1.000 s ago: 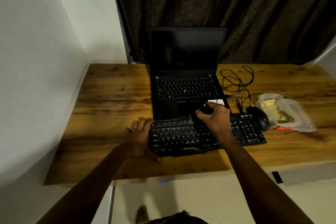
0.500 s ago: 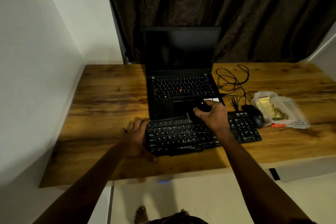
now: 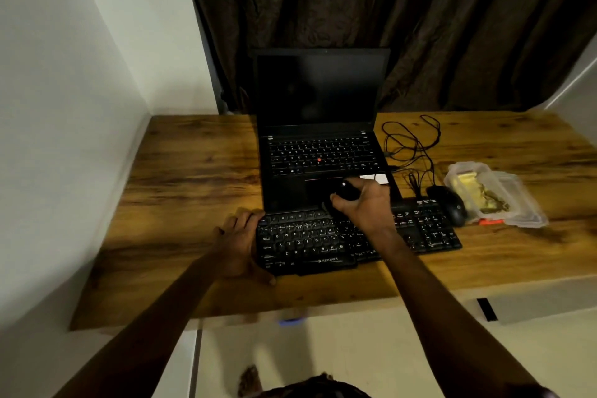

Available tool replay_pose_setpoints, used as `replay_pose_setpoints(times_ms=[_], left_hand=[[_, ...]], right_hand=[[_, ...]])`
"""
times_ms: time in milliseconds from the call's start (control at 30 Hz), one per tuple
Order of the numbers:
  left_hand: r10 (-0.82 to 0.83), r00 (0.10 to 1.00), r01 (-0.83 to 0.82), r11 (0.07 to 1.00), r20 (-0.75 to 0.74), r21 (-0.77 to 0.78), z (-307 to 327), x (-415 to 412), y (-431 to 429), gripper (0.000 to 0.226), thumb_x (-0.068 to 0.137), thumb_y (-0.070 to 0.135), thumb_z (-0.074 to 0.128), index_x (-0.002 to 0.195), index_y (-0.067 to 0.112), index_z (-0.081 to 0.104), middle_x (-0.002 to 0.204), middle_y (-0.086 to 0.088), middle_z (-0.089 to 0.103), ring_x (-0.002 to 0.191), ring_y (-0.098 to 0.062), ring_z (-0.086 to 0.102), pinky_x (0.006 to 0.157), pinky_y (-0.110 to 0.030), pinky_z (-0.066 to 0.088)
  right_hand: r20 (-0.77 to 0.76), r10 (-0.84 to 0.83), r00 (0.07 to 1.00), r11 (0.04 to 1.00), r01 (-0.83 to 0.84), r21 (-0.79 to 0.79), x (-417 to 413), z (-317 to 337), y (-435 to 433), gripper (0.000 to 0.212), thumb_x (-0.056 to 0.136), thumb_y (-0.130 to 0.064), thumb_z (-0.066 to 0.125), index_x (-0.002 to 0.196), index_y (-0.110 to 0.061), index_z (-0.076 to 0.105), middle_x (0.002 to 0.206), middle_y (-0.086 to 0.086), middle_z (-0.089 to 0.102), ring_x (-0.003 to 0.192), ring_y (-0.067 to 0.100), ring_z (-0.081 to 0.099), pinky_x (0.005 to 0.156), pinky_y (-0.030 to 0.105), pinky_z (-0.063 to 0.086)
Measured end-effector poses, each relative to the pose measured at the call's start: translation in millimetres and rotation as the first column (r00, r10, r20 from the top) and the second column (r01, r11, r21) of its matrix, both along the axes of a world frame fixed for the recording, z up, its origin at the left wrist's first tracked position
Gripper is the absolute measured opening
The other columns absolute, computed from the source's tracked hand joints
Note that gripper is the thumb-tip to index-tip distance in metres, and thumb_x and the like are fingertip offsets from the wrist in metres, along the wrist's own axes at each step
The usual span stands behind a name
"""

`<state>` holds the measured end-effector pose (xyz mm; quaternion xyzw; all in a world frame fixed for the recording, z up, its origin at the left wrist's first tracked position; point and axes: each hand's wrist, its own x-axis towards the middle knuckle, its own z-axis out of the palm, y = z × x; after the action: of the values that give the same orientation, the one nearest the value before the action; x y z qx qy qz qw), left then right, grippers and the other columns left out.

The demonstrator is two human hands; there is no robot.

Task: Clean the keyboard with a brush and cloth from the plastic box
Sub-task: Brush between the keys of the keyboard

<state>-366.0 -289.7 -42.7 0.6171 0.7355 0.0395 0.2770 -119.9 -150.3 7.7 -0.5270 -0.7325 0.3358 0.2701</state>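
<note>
A black external keyboard [image 3: 323,242] lies near the front of the wooden desk [image 3: 193,171]. My left hand [image 3: 239,242] rests flat against the keyboard's left end and steadies it. My right hand [image 3: 365,203] is closed around a dark brush [image 3: 345,192] at the keyboard's top row, its bristles hidden beneath the hand. A clear plastic box [image 3: 484,194] sits open at the right with a yellowish cloth [image 3: 465,181] inside.
An open black laptop [image 3: 319,126] stands just behind the keyboard, its front edge touching it. A black mouse [image 3: 449,203] and tangled cables [image 3: 410,145] lie between laptop and box. A white wall borders the left; dark curtains hang behind.
My right hand with the brush has shifted slightly along the keyboard's top row. The left hand keeps its place on the keyboard's left end. The view has drifted a little.
</note>
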Motion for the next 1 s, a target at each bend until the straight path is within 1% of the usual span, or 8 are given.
replay_pose_setpoints(times_ms=[200, 300, 400, 533, 633, 800, 933, 1000], left_hand=[[-0.005, 1.000, 0.005, 1.000, 0.024, 0.021, 0.2, 1.2, -0.7, 0.152, 0.032, 0.074, 0.086, 0.155, 0.032, 0.008, 0.152, 0.006, 0.019, 0.137, -0.024, 0.022, 0.112, -0.060, 0.023], [-0.004, 1.000, 0.003, 1.000, 0.024, 0.023, -0.1, 1.2, -0.7, 0.152, 0.032, 0.074, 0.086, 0.155, 0.032, 0.008, 0.153, 0.006, 0.019, 0.138, -0.024, 0.022, 0.112, -0.060, 0.022], [-0.004, 1.000, 0.004, 1.000, 0.000, 0.003, -0.6, 0.9, 0.3, 0.153, 0.028, 0.077, 0.083, 0.154, 0.034, 0.007, 0.151, 0.008, 0.019, 0.137, -0.024, 0.023, 0.110, -0.059, 0.025], [-0.005, 1.000, 0.005, 1.000, 0.000, -0.007, -1.6, 0.4, 1.5, 0.156, 0.024, 0.080, 0.081, 0.154, 0.035, 0.007, 0.150, 0.008, 0.019, 0.136, -0.024, 0.023, 0.109, -0.059, 0.027], [0.005, 1.000, -0.005, 1.000, 0.004, -0.004, -2.1, -0.4, 1.5, 0.161, 0.015, 0.087, 0.073, 0.154, 0.036, 0.008, 0.149, 0.009, 0.020, 0.135, -0.023, 0.025, 0.108, -0.057, 0.028], [-0.007, 0.999, 0.005, 0.999, 0.046, 0.035, -3.4, -1.6, -0.1, 0.155, 0.025, 0.079, 0.082, 0.154, 0.034, 0.010, 0.149, 0.009, 0.020, 0.133, -0.022, 0.025, 0.109, -0.057, 0.027], [-0.001, 0.999, 0.000, 1.000, 0.041, 0.021, -4.3, -1.2, 0.1, 0.156, 0.025, 0.079, 0.082, 0.154, 0.034, 0.008, 0.152, 0.008, 0.017, 0.136, -0.021, 0.022, 0.110, -0.056, 0.025], [0.000, 0.999, -0.001, 1.000, 0.037, 0.024, -5.5, -1.7, 0.5, 0.158, 0.021, 0.084, 0.077, 0.154, 0.035, 0.008, 0.152, 0.008, 0.016, 0.136, -0.022, 0.022, 0.109, -0.056, 0.025]], right_hand=[[-0.058, -0.166, 0.984, 0.985, 0.163, -0.057, 41.2, 7.6, 14.1, 0.028, 0.082, -0.012, 0.081, 0.107, -0.005, 0.070, 0.088, -0.005, 0.070, 0.073, 0.002, 0.066, 0.066, 0.013, 0.055], [-0.074, -0.182, 0.981, 0.983, 0.181, -0.021, 51.9, 11.1, 17.3, 0.027, 0.083, -0.007, 0.079, 0.108, 0.000, 0.070, 0.085, -0.002, 0.067, 0.059, -0.009, 0.059, 0.053, 0.001, 0.044], [-0.014, -0.152, 0.988, 0.988, 0.152, 0.021, 43.2, 8.7, 18.4, 0.039, 0.082, -0.016, 0.081, 0.116, -0.001, 0.069, 0.098, -0.006, 0.064, 0.073, 0.000, 0.061, 0.056, -0.001, 0.044], [-0.005, -0.043, 0.999, 0.999, 0.043, 0.003, 19.6, 3.9, 10.6, 0.022, 0.082, -0.019, 0.081, 0.101, -0.021, 0.071, 0.096, -0.010, 0.070, 0.079, 0.004, 0.067, 0.065, 0.007, 0.052], [-0.041, -0.032, 0.999, 0.999, 0.031, -0.010, 18.5, -2.1, 13.3, 0.014, 0.080, -0.021, 0.083, 0.091, -0.019, 0.074, 0.087, -0.006, 0.075, 0.079, 0.007, 0.072, 0.073, 0.024, 0.062], [-0.023, -0.134, 0.991, 0.989, 0.133, -0.058, 50.2, 0.6, 28.2, 0.032, 0.083, -0.015, 0.080, 0.112, -0.007, 0.070, 0.099, 0.001, 0.073, 0.076, -0.001, 0.067, 0.062, 0.007, 0.053], [0.035, -0.177, 0.984, 0.984, 0.176, 0.021, 63.6, 5.7, 35.9, 0.037, 0.083, -0.018, 0.081, 0.116, -0.006, 0.070, 0.093, 0.000, 0.070, 0.073, 0.006, 0.064, 0.053, -0.002, 0.043], [0.073, -0.168, 0.983, 0.985, 0.165, 0.050, 60.5, 6.7, 36.0, 0.032, 0.081, -0.018, 0.082, 0.110, -0.007, 0.073, 0.090, -0.001, 0.072, 0.072, 0.005, 0.064, 0.054, -0.003, 0.042]])
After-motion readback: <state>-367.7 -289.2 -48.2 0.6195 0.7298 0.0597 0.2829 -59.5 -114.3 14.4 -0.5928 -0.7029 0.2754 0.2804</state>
